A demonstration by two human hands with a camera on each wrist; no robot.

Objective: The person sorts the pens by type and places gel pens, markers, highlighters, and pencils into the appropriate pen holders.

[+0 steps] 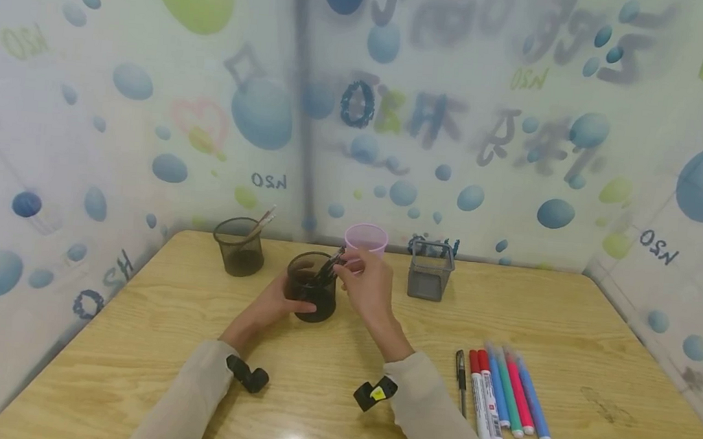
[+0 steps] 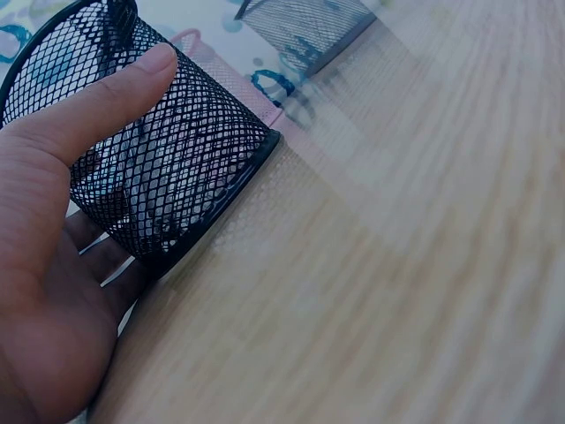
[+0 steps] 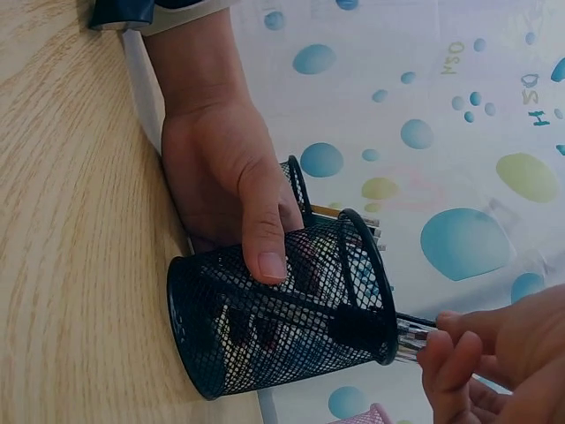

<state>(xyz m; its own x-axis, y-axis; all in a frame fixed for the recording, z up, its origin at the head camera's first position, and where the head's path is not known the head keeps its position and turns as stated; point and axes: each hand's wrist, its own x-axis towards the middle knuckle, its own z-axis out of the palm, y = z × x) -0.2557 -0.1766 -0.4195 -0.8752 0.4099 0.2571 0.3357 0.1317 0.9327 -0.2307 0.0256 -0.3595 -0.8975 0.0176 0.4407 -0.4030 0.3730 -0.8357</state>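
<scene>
A round black mesh pen holder [image 1: 315, 311] stands on the table in front of me. My left hand [image 1: 270, 306] grips it from the left, the thumb across its near side and the other fingers behind it. At the rim, my right hand [image 1: 369, 286] pinches the upper ends of dark pens [image 1: 328, 267] with silvery ends. Their lower parts lean inside the holder, seen through the mesh in the right wrist view. How many pens the right fingers hold I cannot tell.
Behind to the left is another black mesh holder [image 1: 243, 260] with a few slim sticks. A pink cup [image 1: 367, 234] and a square grey mesh holder [image 1: 429, 284] stand at the back. Right of my arm lie a black pen [image 1: 460, 374], red-capped white markers [image 1: 481, 405] and several coloured felt-tip pens [image 1: 514, 394].
</scene>
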